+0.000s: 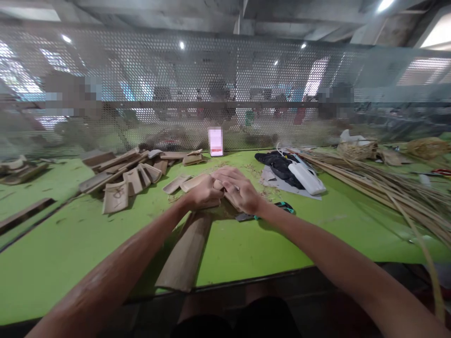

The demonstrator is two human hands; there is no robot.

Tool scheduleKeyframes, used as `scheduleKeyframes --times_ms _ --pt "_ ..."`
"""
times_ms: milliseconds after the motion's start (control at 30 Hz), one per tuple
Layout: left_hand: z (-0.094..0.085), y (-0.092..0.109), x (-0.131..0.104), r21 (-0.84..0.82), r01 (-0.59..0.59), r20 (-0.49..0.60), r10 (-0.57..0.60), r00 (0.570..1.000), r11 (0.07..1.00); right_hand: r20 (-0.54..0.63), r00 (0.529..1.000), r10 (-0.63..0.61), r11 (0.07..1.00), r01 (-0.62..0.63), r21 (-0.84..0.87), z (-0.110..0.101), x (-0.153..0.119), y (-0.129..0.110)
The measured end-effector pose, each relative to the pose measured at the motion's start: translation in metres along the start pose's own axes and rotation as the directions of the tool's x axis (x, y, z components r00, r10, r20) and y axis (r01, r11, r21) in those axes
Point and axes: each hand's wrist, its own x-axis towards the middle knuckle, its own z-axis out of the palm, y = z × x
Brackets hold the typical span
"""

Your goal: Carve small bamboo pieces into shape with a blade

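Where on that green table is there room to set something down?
Between the wide bamboo slab and the right forearm; also between the left forearm and the small bamboo pieces. Crowded: around the right hand and beneath the long strips.

Observed: lit phone (216,142) upright near perforated screen (183,89); white object (307,178) beside black bundle (278,165), pale sheet (312,193) beneath; woven basket (356,149) at right rear.
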Motion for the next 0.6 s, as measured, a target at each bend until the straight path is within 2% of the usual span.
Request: scheduleKeyframes --times_ms 167,300,467,600 --pt "-0.005 -0.001 0.003 -0.026 0.067 0.030 -0.066 0.997 0.997 -0.066 0.997 0.041 0.999 -0.042 -0.014 -0.005 0.004 0.006" --pt "-0.003 -0.001 0.001 -0.056 0.083 0.031 -0.082 0.996 0.995 -0.026 1.000 -0.019 0.999 0.017 -0.049 -0.011 0.006 0.007" --pt "0.001 0.000 -0.001 -0.137 0.072 0.006 -0.072 0.997 0.988 -0.051 0.999 -0.006 0.996 0.001 -0.089 -0.012 0.006 0.002" --pt "0.002 0.000 0.000 -0.097 0.055 0.013 -0.054 0.998 0.994 0.023 0.998 -0.065 0.988 0.068 -0.139 -0.012 0.003 0.004"
